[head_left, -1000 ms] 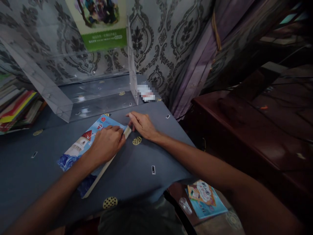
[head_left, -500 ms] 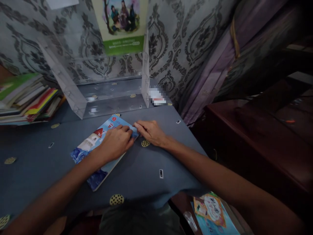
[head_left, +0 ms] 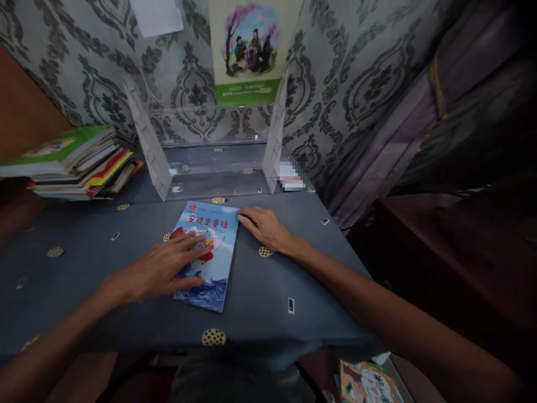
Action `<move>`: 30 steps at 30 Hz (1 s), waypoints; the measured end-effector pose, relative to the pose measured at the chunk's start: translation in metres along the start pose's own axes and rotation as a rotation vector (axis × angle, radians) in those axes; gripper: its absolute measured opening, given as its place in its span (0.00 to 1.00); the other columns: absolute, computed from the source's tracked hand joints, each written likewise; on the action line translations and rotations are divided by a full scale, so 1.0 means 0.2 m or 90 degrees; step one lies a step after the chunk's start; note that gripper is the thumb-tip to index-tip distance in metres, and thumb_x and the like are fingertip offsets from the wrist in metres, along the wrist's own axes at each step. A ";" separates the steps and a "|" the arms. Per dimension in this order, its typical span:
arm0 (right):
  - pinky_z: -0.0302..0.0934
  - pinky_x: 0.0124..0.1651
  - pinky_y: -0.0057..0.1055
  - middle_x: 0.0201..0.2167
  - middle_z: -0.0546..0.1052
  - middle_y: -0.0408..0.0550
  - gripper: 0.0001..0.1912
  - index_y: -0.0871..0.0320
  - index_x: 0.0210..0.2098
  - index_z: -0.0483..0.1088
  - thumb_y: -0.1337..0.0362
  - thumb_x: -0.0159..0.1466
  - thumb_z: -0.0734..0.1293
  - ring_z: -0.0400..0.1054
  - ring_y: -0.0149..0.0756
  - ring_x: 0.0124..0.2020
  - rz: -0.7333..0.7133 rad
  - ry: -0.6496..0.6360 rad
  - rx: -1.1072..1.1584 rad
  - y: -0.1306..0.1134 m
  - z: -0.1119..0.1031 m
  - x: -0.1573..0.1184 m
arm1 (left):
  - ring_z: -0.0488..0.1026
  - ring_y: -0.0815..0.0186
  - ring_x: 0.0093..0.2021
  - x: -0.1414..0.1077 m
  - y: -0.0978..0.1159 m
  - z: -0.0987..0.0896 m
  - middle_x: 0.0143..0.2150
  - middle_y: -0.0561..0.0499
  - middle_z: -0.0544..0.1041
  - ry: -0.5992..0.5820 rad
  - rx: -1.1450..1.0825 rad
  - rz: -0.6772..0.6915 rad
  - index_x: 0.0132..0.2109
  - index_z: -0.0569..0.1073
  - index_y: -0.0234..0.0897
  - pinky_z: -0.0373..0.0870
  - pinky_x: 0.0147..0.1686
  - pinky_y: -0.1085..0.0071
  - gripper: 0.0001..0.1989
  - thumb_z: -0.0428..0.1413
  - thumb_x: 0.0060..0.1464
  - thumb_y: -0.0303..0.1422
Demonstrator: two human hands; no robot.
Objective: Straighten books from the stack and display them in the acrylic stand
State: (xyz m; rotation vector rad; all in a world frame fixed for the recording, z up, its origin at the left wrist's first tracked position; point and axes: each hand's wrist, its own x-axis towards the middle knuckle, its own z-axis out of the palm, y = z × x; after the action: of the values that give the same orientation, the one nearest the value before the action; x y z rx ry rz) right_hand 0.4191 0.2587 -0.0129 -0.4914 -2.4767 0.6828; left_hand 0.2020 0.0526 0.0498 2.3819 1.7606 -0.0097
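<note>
A blue paperback book [head_left: 222, 246] lies closed on the cloth-covered table, front cover up, with red Chinese characters near its top and painted waves below. Across its left half, my left hand [head_left: 168, 266] is spread with fingers apart, on or just above the cover. My right hand [head_left: 264, 226] rests on the table at the book's upper right corner, fingers curled and their tips pinching that corner. Part of the cover picture is hidden under my left fingers.
Behind the book stands a clear acrylic rack [head_left: 218, 182]. A stack of books [head_left: 79, 165] sits at the left. Against the patterned wall is a green-edged poster [head_left: 251, 56]. Below the table's front edge lies another book [head_left: 369, 383]. A dark red cabinet [head_left: 440, 240] stands to the right.
The book has turned to lie nearly straight. My left hand has shifted left off its upper right part, and its fingers have spread. My right hand stays by the corner. The view has swung left.
</note>
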 end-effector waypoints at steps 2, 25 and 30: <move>0.65 0.51 0.40 0.43 0.81 0.52 0.17 0.56 0.49 0.75 0.58 0.73 0.57 0.74 0.43 0.45 0.000 -0.019 0.003 0.01 0.01 0.03 | 0.55 0.52 0.71 -0.03 0.02 0.02 0.72 0.44 0.58 -0.020 -0.010 0.024 0.69 0.60 0.48 0.59 0.65 0.51 0.35 0.58 0.58 0.49; 0.64 0.48 0.35 0.39 0.79 0.50 0.23 0.59 0.45 0.74 0.54 0.75 0.52 0.72 0.37 0.41 -0.004 -0.034 0.114 -0.24 0.04 -0.20 | 0.73 0.52 0.58 -0.02 0.25 0.15 0.56 0.40 0.77 0.137 0.063 0.105 0.57 0.74 0.33 0.74 0.53 0.54 0.18 0.50 0.66 0.37; 0.63 0.41 0.30 0.33 0.78 0.47 0.23 0.60 0.41 0.74 0.53 0.74 0.53 0.72 0.33 0.34 0.029 -0.047 0.207 -0.28 0.03 -0.21 | 0.73 0.53 0.58 -0.02 0.23 0.13 0.55 0.41 0.78 0.133 0.026 0.115 0.56 0.73 0.35 0.75 0.53 0.52 0.18 0.47 0.68 0.37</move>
State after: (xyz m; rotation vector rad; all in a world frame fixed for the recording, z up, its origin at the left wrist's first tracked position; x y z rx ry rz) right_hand 0.4380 0.1919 -0.0034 -0.4045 -2.3628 1.1158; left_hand 0.2471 0.0322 0.0320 2.6457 1.6332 0.2374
